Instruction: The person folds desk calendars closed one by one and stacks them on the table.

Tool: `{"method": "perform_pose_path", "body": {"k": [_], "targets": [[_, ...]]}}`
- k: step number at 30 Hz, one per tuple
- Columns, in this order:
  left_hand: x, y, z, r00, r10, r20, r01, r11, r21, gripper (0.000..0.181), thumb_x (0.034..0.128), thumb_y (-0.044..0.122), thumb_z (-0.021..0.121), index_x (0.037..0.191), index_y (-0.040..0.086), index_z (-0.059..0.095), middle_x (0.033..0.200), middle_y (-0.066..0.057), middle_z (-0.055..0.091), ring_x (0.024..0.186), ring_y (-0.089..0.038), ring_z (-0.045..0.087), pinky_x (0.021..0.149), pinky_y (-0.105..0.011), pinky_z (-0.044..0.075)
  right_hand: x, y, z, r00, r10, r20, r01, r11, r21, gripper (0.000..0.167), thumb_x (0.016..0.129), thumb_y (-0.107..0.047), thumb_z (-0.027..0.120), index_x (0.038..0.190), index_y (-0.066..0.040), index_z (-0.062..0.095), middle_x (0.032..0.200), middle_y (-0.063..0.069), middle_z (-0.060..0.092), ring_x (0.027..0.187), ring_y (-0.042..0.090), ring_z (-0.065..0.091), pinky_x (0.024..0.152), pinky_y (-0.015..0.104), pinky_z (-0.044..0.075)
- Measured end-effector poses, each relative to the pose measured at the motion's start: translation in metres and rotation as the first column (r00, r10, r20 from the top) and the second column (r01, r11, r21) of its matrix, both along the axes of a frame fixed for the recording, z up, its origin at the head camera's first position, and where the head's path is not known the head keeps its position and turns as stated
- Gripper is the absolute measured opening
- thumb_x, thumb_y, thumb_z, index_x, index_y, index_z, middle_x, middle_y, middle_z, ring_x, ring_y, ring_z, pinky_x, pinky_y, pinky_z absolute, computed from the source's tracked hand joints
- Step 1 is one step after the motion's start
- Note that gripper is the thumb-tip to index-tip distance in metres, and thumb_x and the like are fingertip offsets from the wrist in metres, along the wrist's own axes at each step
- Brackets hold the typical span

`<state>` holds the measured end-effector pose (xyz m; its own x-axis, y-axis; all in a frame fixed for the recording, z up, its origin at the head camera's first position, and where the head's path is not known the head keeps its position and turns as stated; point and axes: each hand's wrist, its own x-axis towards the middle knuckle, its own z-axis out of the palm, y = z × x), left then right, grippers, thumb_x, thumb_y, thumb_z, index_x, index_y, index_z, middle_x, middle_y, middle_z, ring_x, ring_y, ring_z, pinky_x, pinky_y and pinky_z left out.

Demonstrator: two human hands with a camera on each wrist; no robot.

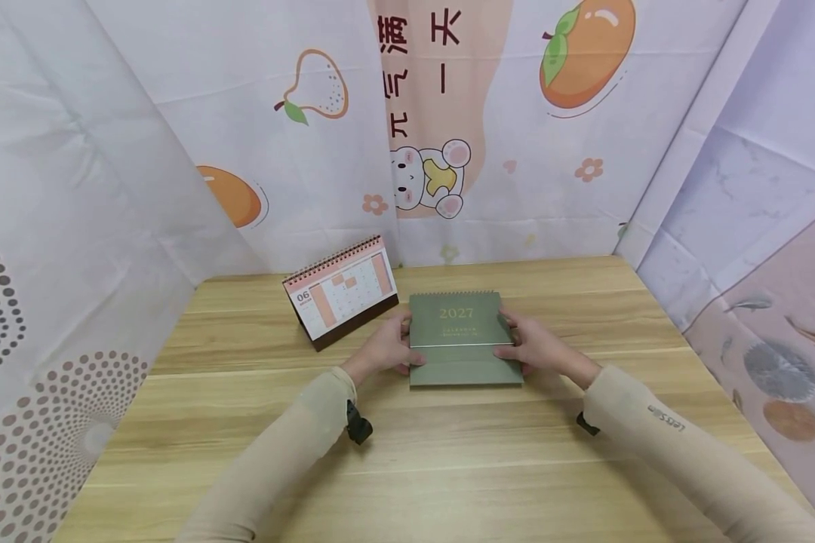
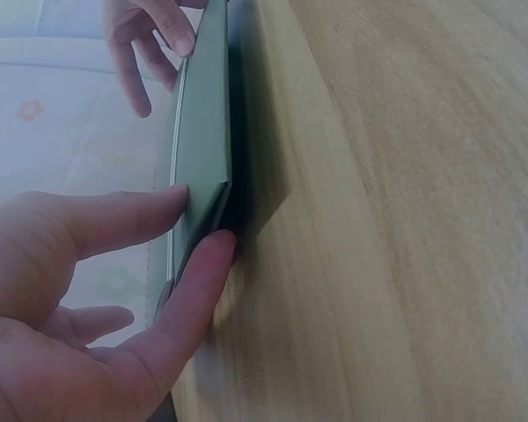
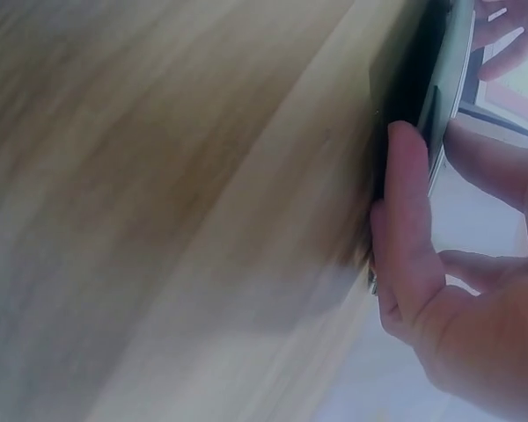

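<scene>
Gripping the green calendar (image 1: 456,329) from both sides in the head view: left hand (image 1: 389,345) on its left edge, right hand (image 1: 538,344) on its right edge, each with thumb on the front face, so both hands are clamped on it. Calendar sits just right of frame center on the wood-grain desk (image 1: 448,483), spiral along its top edge, gold "2027" near the top, pale line across the middle. Pink-and-white calendar (image 1: 345,286) stands tilted left of it, "06" at its upper left, dark base (image 1: 357,323) along the bottom. Beige sleeves (image 1: 306,422) come in from the lower corners; printed cloth (image 1: 244,98) fills the upper frame. Left wrist view: left hand lower left, thumb on the green face, a finger underneath; calendar runs up to the top of the frame, right hand at its far end. Right wrist view: right hand at right, thumb and fingers on opposite sides of the calendar, which is upper right; left hand partly visible in the top right corner.
</scene>
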<state>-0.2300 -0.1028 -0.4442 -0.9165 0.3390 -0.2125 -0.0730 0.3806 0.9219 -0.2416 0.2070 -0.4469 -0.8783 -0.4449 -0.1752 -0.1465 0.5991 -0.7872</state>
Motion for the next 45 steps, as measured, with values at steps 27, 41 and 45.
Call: {"method": "perform_pose_path", "body": {"k": [27, 41, 45], "targets": [[0.0, -0.006, 0.0, 0.97, -0.113, -0.214, 0.075, 0.982, -0.176, 0.096, 0.0785, -0.006, 0.082, 0.157, -0.001, 0.026, 0.13, -0.026, 0.06, 0.09, -0.027, 0.066, 0.071, -0.038, 0.057, 0.004, -0.003, 0.007, 0.869, 0.194, -0.455, -0.035, 0.942, 0.335, 0.054, 0.091, -0.01, 0.077, 0.136, 0.011, 0.056, 0.136, 0.039, 0.047, 0.121, 0.049, 0.052, 0.1, 0.062, 0.043], [0.001, -0.005, 0.0, 0.867, -0.284, -0.409, 0.022, 0.843, -0.538, 0.063, 0.0816, 0.012, 0.087, 0.133, -0.008, 0.057, 0.123, -0.02, 0.066, 0.113, -0.03, 0.062, 0.101, -0.043, 0.048, 0.0, 0.0, -0.006, 0.73, 0.329, -0.599, -0.122, 0.925, 0.36, 0.036, 0.085, -0.007, 0.082, 0.116, 0.006, 0.069, 0.112, 0.021, 0.064, 0.093, 0.029, 0.062, 0.084, 0.048, 0.052], [0.001, -0.003, -0.003, 0.849, -0.318, -0.422, 0.019, 0.816, -0.577, 0.052, 0.0822, 0.013, 0.086, 0.125, -0.006, 0.064, 0.119, -0.018, 0.068, 0.11, -0.03, 0.063, 0.1, -0.043, 0.049, 0.0, -0.001, -0.008, 0.722, 0.34, -0.602, -0.122, 0.92, 0.372, 0.036, 0.084, -0.007, 0.083, 0.115, 0.004, 0.07, 0.107, 0.018, 0.065, 0.089, 0.027, 0.061, 0.08, 0.047, 0.052]]}}
